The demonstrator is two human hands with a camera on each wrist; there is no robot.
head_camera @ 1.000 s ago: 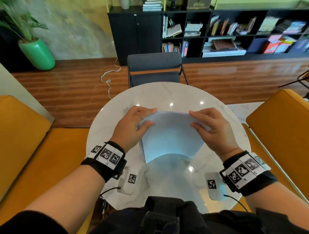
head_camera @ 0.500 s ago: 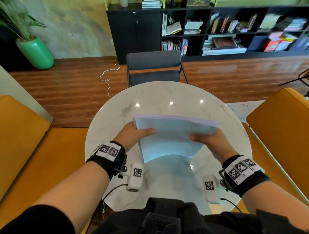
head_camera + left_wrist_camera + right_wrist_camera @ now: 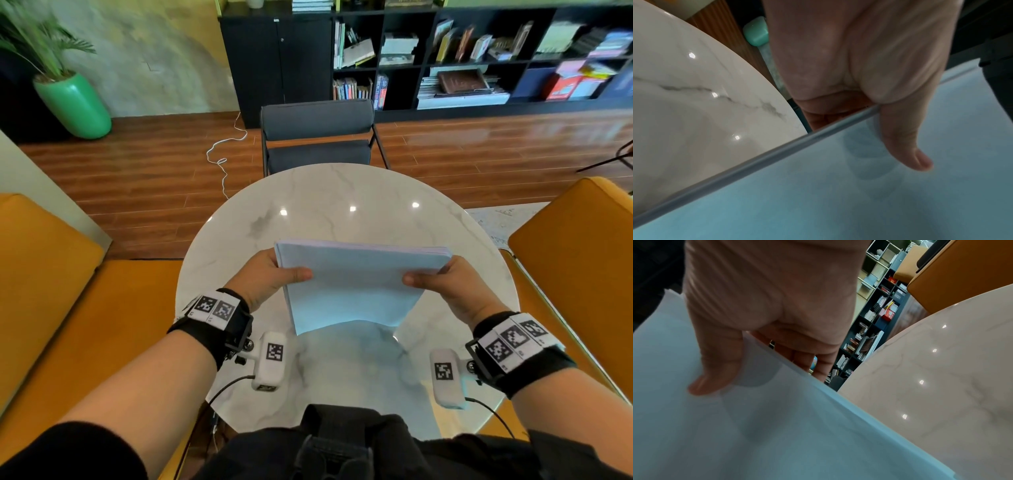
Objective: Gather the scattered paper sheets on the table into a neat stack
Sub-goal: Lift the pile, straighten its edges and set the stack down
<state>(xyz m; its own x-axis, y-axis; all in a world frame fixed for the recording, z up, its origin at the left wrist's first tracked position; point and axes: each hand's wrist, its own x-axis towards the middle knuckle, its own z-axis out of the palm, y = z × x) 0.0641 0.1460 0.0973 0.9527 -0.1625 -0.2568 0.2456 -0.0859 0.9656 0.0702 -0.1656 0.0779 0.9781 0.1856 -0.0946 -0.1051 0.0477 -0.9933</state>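
Presently held: paper stack, pale blue-white sheets squared together, standing tilted over the near half of the table, lower edge at or just above the marble; I cannot tell which.
My left hand: clamped on the stack's left edge, thumb on the facing sheet, fingers behind.
My right hand: clamped on the right edge the same way.
Left wrist view only: layered sheet edges forming a grey band; grey veining in the round white top.
Right wrist view only: fingers showing past the stack's far edge.
Wrist bands: black straps bearing square black-and-white coded tags.
Legible writing: none; book spines on the bookshelf are too blurred.
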